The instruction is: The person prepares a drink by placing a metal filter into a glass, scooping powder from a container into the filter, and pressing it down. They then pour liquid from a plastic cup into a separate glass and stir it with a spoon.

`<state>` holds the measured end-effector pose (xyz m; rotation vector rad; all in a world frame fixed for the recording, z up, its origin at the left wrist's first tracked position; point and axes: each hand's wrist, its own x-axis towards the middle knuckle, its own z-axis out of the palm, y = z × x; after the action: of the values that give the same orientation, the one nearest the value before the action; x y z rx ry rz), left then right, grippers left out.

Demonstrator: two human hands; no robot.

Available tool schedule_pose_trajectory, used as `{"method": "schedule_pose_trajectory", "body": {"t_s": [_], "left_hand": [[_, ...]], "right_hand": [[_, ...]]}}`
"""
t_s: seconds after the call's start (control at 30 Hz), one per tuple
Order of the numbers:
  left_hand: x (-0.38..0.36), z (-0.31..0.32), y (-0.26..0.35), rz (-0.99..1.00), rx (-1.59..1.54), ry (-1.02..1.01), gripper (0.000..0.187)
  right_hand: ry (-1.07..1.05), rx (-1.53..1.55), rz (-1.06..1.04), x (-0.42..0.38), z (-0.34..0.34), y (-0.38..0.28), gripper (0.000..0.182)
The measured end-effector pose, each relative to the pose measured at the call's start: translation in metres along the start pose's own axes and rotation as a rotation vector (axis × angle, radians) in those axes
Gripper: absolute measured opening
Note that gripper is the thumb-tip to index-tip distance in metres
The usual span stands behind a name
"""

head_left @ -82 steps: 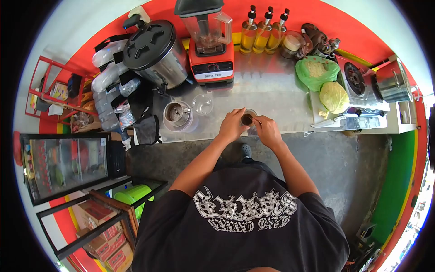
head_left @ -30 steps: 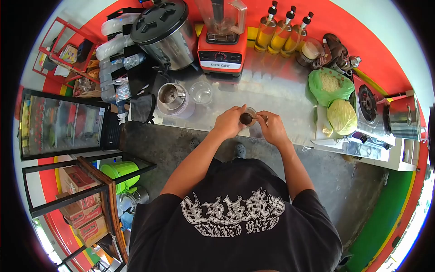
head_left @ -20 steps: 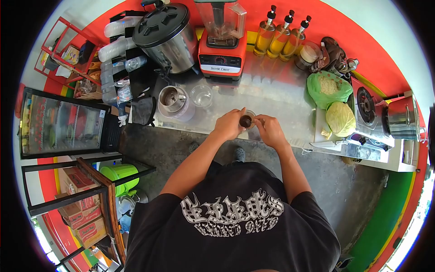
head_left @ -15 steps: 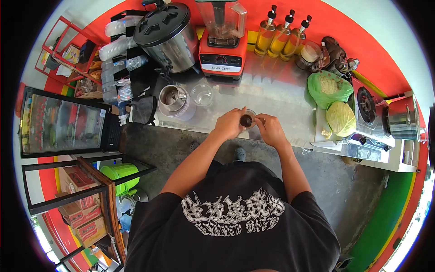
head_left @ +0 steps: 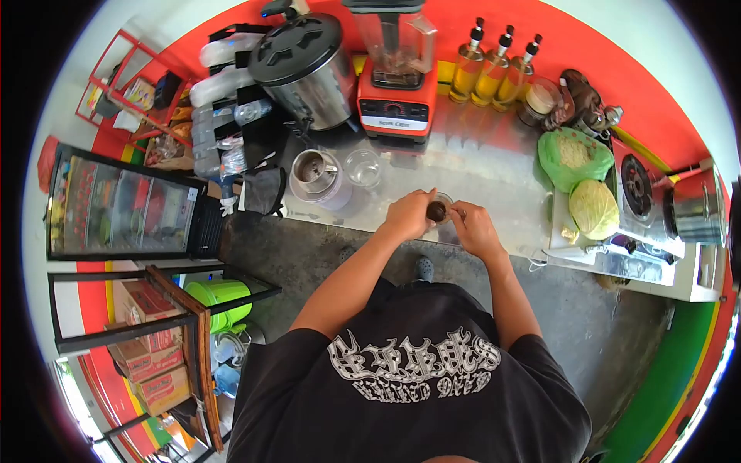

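Note:
Near the front edge of the steel counter, my left hand curls around a small clear glass with a dark brown content. The fingers of my right hand are pinched together at the glass's right side; what they hold is too small to make out. To the left stands a metal cup with a handle, on top of a pale, wide container. Beside it is a clear plastic cup.
Behind the hands stand a red blender, a steel urn and several pump bottles of yellow liquid. A cabbage, a green bag, a knife and a gas stove are on the right.
The whole view has shifted, so everything appears a little further right and lower. Both hands stay at the glass, with little visible change in their grip.

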<state>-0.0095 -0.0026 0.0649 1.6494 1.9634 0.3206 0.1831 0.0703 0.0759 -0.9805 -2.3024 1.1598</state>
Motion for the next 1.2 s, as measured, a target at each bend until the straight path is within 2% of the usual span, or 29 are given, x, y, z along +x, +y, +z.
{"method": "schedule_pose_trajectory", "body": {"t_s": [0.03,0.1,0.23,0.3,0.47,0.57,0.63,0.73,0.83,0.93,1.0,1.03,1.1,1.2], "left_hand": [[0.0,-0.001,0.0,-0.014,-0.002,0.009,0.083],[0.001,-0.003,0.004,-0.034,0.02,-0.046,0.083],[0.001,-0.006,0.009,-0.072,0.022,-0.068,0.082],[0.001,-0.004,0.007,-0.065,-0.012,-0.045,0.082],[0.0,-0.009,0.009,-0.09,-0.006,-0.054,0.081],[0.0,-0.009,0.009,-0.117,-0.023,-0.085,0.081],[-0.001,-0.007,0.01,-0.091,-0.045,-0.032,0.082],[0.002,-0.013,0.013,-0.103,0.0,-0.089,0.081],[0.004,-0.012,0.014,-0.08,0.059,-0.074,0.083],[0.007,-0.016,0.019,-0.113,0.071,-0.126,0.084],[0.007,-0.012,0.016,-0.103,0.071,-0.112,0.084],[0.008,-0.01,0.014,-0.094,0.072,-0.101,0.085],[0.009,-0.008,0.011,-0.082,0.065,-0.093,0.085],[0.006,-0.008,0.012,-0.077,0.055,-0.097,0.085]], "right_hand": [[-0.013,0.002,-0.011,0.001,0.004,0.002,0.016],[0.132,0.077,-0.032,0.0,0.008,0.004,0.016],[-0.009,0.012,-0.011,0.002,0.001,0.004,0.016],[0.085,-0.001,-0.035,0.003,0.003,0.006,0.015],[0.07,-0.004,-0.087,0.005,0.013,0.009,0.015],[0.077,0.004,-0.048,0.006,0.012,0.006,0.016],[0.077,0.043,-0.011,0.006,0.01,0.007,0.016],[0.04,-0.085,-0.067,0.009,0.007,0.005,0.016],[0.106,0.05,-0.051,0.011,0.006,0.004,0.016],[0.07,-0.113,-0.084,0.01,0.011,0.01,0.019],[0.159,0.059,0.008,0.009,0.011,0.009,0.02],[0.165,0.057,0.007,0.009,0.009,0.01,0.02],[0.042,0.005,0.028,0.008,0.007,0.014,0.018],[0.155,0.081,0.039,0.007,0.011,0.021,0.021]]}}
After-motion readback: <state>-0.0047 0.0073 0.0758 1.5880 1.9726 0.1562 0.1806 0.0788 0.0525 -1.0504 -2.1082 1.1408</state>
